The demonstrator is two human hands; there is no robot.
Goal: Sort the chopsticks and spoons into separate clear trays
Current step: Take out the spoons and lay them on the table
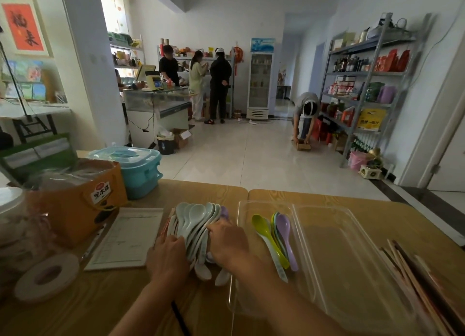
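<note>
A stack of pale green-white spoons [193,222] lies on the wooden table, squeezed between both hands. My left hand [167,256] grips the stack from its left side. My right hand [227,242] grips it from the right, fingers curled over the handles. Just right of the hands, a clear tray [251,206] holds several coloured spoons [275,237], green, blue and purple. A second clear tray [352,255] adjoins it on the right with nothing visible inside. A bundle of wooden chopsticks [417,282] lies at the table's right edge.
An orange carton [75,202], a blue lidded container [138,169], a paper form [128,237] and a tape roll [46,276] crowd the table's left. Beyond the table are a tiled floor, metal shelves [367,83] and several people.
</note>
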